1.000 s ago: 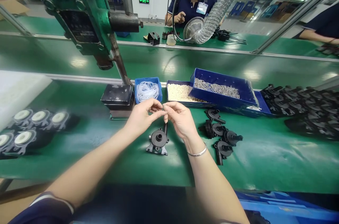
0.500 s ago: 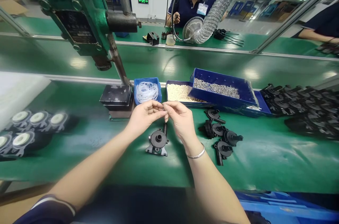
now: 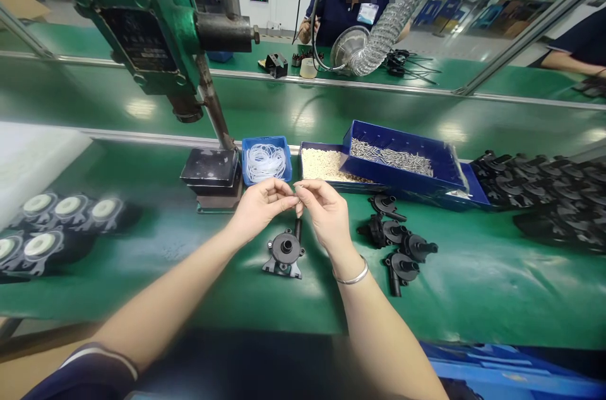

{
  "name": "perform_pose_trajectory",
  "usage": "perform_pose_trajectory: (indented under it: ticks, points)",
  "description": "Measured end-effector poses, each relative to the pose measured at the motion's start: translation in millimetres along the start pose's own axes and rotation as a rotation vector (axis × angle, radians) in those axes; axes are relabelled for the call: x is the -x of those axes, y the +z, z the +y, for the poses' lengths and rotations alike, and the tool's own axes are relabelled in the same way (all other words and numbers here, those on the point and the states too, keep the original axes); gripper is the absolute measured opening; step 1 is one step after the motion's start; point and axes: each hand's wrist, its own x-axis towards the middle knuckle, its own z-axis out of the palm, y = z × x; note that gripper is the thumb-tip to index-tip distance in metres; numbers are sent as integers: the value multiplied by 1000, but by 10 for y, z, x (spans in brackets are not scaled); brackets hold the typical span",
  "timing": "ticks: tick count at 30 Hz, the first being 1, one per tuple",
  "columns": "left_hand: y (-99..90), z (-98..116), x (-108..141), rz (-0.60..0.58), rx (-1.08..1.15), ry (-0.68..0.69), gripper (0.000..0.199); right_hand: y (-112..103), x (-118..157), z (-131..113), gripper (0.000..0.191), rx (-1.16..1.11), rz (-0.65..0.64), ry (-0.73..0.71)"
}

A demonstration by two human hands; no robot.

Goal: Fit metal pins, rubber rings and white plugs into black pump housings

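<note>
My left hand (image 3: pixel 265 207) and my right hand (image 3: pixel 324 211) meet fingertip to fingertip above the bench. Both are closed in a pinch; whatever lies between the fingertips is too small to name. Just below them a black pump housing (image 3: pixel 286 248) with a round top and a side pipe rests on the green mat. Beyond my left fingers stands a blue tray of white rubber rings (image 3: pixel 266 162). A tray of small cream-coloured parts (image 3: pixel 324 163) is beyond my right hand, and a blue bin of metal screws (image 3: pixel 402 157) overlaps it.
A green press (image 3: pixel 137 28) overhangs a black block (image 3: pixel 211 171) at the left. Several black housings (image 3: pixel 402 266) lie right of my hand, more (image 3: pixel 558 198) at the far right. Housings with white discs (image 3: pixel 69 207) stand left. Across the bench a person (image 3: pixel 355 9) sits behind a duct (image 3: pixel 402 21).
My hands stay pinched together in nearly the same place, with the fingers slightly shifted. The whole view has moved a little, so things appear slightly further right.
</note>
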Motion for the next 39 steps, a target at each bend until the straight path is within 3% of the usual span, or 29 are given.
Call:
perform_pose_trajectory:
  ticks: [3, 6, 12, 16, 23, 32, 35, 39]
  points:
    - [-17, -22, -6, -23, -8, 43, 36, -8, 4, 11, 12, 50, -15, -7]
    - [-25, -28, -1, -106, -2, 34, 29, -18, 9, 28, 11, 101, -34, -18]
    - [14, -84, 8, 0, 22, 74, 25, 24, 26, 43, 9, 32, 12, -7]
    - [33, -140, -1, -12, 93, 75, 26, 69, 33, 45, 10, -58, 64, 0]
    - [19, -131, 1, -45, -42, 184, 19, 98, 6, 105, 15, -211, 88, 74]
    - [9, -179, -21, -5, -46, 128, 24, 108, 6, 118, 15, -226, 89, 119]
    - [-6, -166, -20, 11, -147, 196, 18, 102, 15, 126, 13, -182, 93, 85]
    - [-34, -110, -8, 48, -498, 415, 8, 84, 24, 125, 16, -106, 83, 70]
